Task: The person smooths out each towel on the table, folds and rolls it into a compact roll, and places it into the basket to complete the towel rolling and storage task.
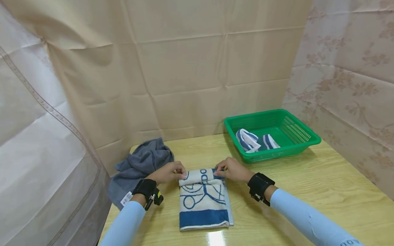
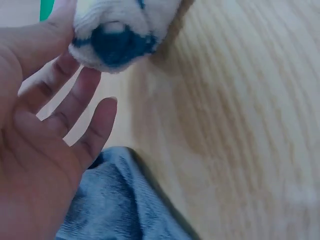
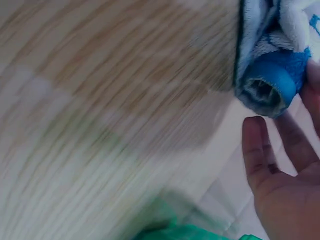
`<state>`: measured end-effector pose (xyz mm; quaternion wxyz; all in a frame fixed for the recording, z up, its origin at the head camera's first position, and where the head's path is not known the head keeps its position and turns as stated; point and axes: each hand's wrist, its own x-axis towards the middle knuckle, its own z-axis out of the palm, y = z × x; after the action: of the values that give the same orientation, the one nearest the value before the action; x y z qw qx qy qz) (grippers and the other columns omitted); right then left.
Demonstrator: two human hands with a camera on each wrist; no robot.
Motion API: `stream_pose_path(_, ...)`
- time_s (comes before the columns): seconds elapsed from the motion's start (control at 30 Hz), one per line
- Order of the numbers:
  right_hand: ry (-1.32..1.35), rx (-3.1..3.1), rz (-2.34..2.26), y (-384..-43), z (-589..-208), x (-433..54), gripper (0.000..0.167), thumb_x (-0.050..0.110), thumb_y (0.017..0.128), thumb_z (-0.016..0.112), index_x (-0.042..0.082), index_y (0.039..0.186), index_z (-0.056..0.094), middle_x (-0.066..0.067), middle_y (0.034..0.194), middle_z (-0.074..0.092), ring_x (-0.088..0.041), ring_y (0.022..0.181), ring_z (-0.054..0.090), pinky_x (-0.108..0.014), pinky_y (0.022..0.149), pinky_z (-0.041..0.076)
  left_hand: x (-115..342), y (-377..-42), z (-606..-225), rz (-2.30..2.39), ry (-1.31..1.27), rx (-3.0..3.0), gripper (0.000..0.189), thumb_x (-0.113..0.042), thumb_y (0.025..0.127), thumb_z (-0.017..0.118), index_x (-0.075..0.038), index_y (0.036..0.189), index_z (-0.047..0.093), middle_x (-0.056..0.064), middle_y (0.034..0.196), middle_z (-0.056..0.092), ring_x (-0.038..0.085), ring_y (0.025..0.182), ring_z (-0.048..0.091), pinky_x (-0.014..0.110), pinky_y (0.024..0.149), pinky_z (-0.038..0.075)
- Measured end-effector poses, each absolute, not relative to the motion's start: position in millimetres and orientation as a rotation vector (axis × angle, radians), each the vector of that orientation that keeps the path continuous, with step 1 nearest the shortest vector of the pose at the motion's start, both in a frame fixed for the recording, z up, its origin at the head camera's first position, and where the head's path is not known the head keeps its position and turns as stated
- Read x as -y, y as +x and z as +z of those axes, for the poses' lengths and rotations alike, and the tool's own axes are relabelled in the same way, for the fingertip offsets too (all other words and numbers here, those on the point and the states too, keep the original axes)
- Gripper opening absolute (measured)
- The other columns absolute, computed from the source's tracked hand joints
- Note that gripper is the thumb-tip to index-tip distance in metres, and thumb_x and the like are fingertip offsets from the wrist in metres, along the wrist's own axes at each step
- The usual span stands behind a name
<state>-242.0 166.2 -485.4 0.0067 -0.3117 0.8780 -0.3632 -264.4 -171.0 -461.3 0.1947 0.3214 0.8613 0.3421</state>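
A white and blue patterned towel (image 1: 201, 200) lies lengthwise on the table in front of me, its far end turned over into a roll. My left hand (image 1: 169, 172) pinches the roll's left end between thumb and fingers. At the right end, my right hand (image 1: 234, 169) grips the roll the same way. The left wrist view shows the blue and white roll end (image 2: 120, 42) at the fingertips, with the little finger apart from it. In the right wrist view, the coiled roll end (image 3: 267, 90) has a hollow middle, with fingers curved beneath.
A crumpled grey towel (image 1: 146, 160) with a white tag lies left of my left hand. At the back right stands a green plastic basket (image 1: 286, 150) holding blue and white striped cloth (image 1: 246, 140). Beige curtain (image 1: 184, 68) hangs behind the wooden table (image 1: 307, 191).
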Motion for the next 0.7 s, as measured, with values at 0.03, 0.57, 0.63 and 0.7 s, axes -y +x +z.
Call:
stream_pose_path(0.03, -0.928, -2.72, -1.159, -243.2, -485.0, -165.5, 0.019, 0.02, 0.093, 0.079, 0.019, 0.074, 0.077, 0.004, 0.096, 0.076, -0.015, 0.091, 0.07, -0.036, 0.081, 0.055, 171.2, -264.3, -462.4, 0.976, 0.872, -2.41, 0.016, -0.021, 0.1, 0.07, -0.01, 0.112, 0.067, 0.001, 0.101, 0.059, 0.019, 0.091, 0.055, 0.033, 0.078, 0.047)
stream_pose_path(0.57, -0.484, -2.399, -1.166, -258.8, -473.1, -161.4, 0.032, 0.022, 0.092, 0.08, 0.003, 0.118, 0.076, -0.001, 0.107, 0.073, -0.017, 0.097, 0.062, -0.036, 0.088, 0.052, 177.7, -263.8, -470.7, 0.969, 0.526, -2.371, 0.052, -0.043, 0.097, 0.073, -0.008, 0.136, 0.065, 0.004, 0.127, 0.065, 0.023, 0.115, 0.058, 0.048, 0.098, 0.047)
stream_pose_path(0.63, -0.488, -2.381, -1.182, -259.7, -475.1, -162.6, 0.032, 0.021, 0.091, 0.081, 0.003, 0.117, 0.076, -0.001, 0.107, 0.073, -0.017, 0.097, 0.062, -0.035, 0.087, 0.052, 177.5, -264.4, -471.8, 0.963, 0.537, -2.368, 0.051, -0.042, 0.097, 0.073, -0.008, 0.134, 0.065, 0.003, 0.124, 0.065, 0.022, 0.112, 0.057, 0.046, 0.095, 0.048)
stream_pose_path(0.7, -0.499, -2.372, -1.193, -259.9, -478.0, -163.1, 0.031, 0.021, 0.09, 0.082, 0.003, 0.115, 0.076, -0.001, 0.105, 0.072, -0.017, 0.095, 0.061, -0.034, 0.085, 0.051, 177.2, -264.1, -472.5, 0.954, 0.569, -2.365, 0.047, -0.04, 0.097, 0.073, -0.008, 0.13, 0.066, 0.002, 0.118, 0.064, 0.021, 0.105, 0.056, 0.042, 0.09, 0.047)
